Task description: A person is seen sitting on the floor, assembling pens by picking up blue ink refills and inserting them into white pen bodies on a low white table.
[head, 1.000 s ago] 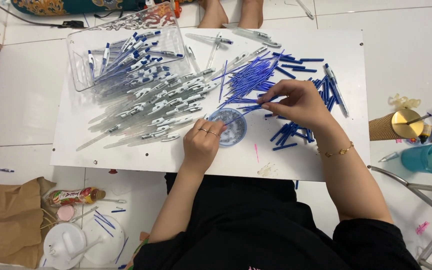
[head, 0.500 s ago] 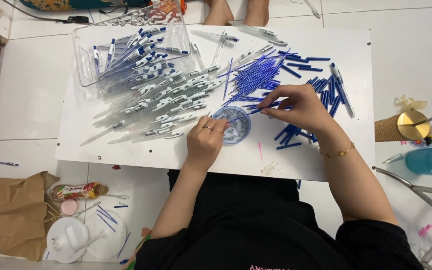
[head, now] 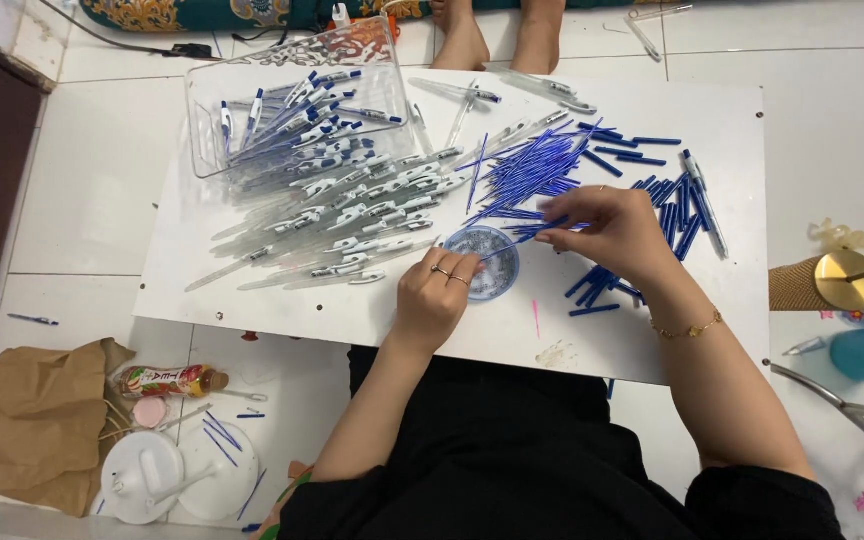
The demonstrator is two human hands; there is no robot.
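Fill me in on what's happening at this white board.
A person sits at a white board strewn with pen parts. The right hand pinches a blue refill beside the refill heap. The left hand rests at a small round dish. Clear pen barrels spill from a plastic bin.

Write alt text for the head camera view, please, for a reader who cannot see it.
Seen from above, a person at a white board holds a thin blue refill in the right hand, while the left hand rests beside a small round dish. Clear pen barrels, more blue refills and a clear box of pens lie beyond.
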